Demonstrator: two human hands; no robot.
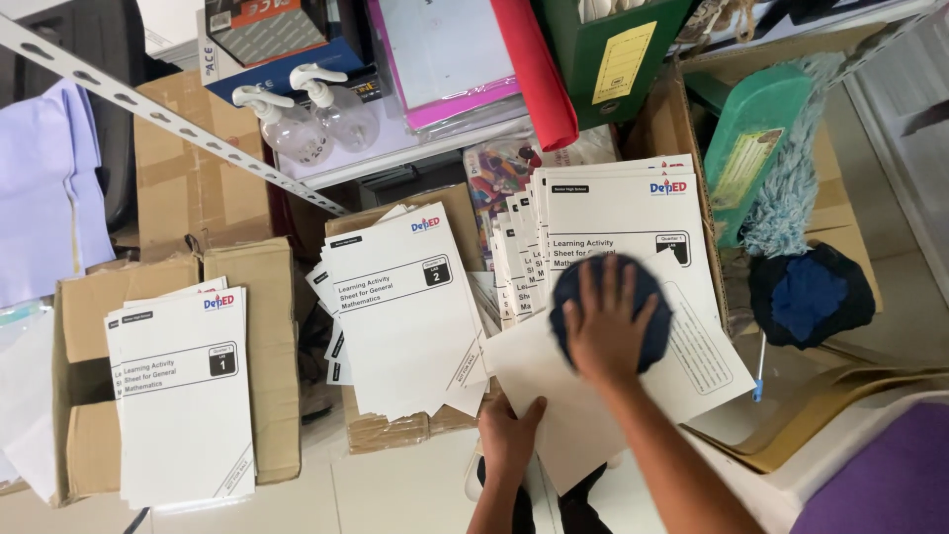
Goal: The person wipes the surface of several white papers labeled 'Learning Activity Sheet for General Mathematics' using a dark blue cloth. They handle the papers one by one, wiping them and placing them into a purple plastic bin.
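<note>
My right hand presses flat on a round dark blue cloth pad that lies on a large white sheet. My left hand grips the near left edge of that sheet. The sheet rests on a fanned stack of white printed booklets on the right. A second fanned booklet stack lies in the middle. A third booklet stack sits on the left.
Cardboard boxes carry the stacks. At the back are two clear pump bottles, a red folder and a green binder. A green mop and a dark blue bundle stand right.
</note>
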